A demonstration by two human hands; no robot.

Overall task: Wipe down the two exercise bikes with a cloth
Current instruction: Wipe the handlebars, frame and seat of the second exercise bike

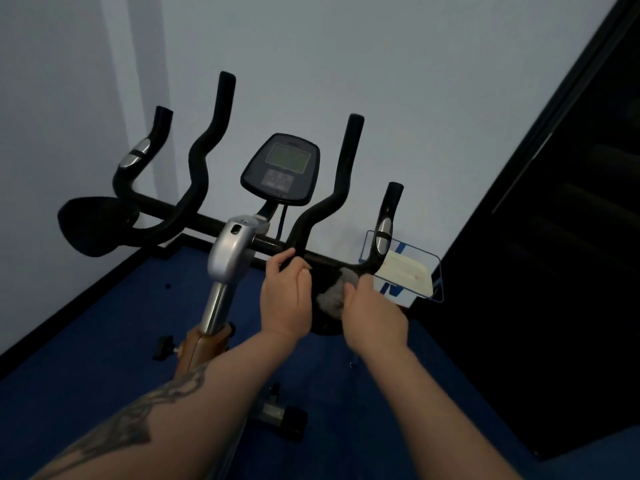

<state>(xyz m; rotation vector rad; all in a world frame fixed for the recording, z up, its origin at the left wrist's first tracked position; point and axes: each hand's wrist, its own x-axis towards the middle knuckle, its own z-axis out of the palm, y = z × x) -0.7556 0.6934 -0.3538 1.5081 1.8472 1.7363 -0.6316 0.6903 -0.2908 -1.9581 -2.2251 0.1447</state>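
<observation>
The bike (228, 258) stands ahead of both hands, its console (281, 168) above them. The right armrest pad (320, 306) lies between the hands. The left hand (285, 299) curls around the pad's left edge, thumb up on the handlebar (266, 242). The right hand (375, 317) holds the grey cloth (334, 296) against the pad. A wire rack (408, 271) sits just right of the right hand.
</observation>
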